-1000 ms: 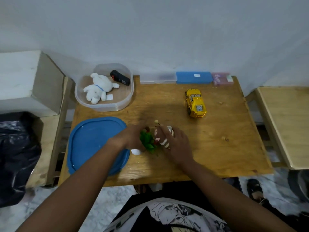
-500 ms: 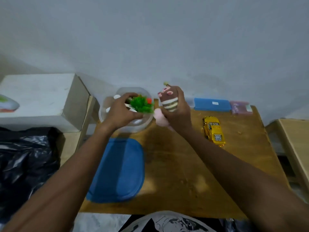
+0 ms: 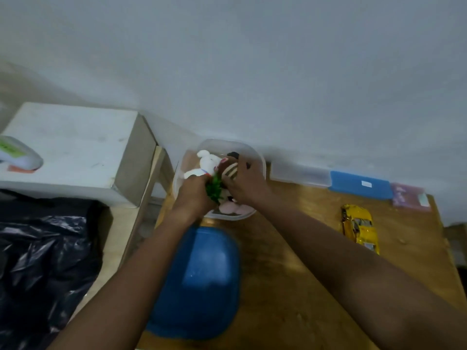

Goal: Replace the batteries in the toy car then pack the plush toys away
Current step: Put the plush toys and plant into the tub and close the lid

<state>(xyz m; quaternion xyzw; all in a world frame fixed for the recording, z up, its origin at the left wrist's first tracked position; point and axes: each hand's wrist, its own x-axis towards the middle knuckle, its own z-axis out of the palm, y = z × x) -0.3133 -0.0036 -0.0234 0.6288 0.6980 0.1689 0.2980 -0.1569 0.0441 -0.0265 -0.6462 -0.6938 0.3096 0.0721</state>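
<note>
A: Plush toys [image 3: 207, 162]: where are they?
B: In the clear tub [image 3: 227, 217] at the counter's [image 3: 303, 236] far-left corner. Left hand [image 3: 193, 195] grips the green plush [image 3: 214, 188]; right hand [image 3: 243, 183] grips the striped plush [image 3: 229, 171].

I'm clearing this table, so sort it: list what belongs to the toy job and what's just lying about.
Job: car, tub, lid, white plush, green plush in the left hand, striped plush in the right hand.
Lying about: blue case, pink case, clear case, white box, black bag.
</note>
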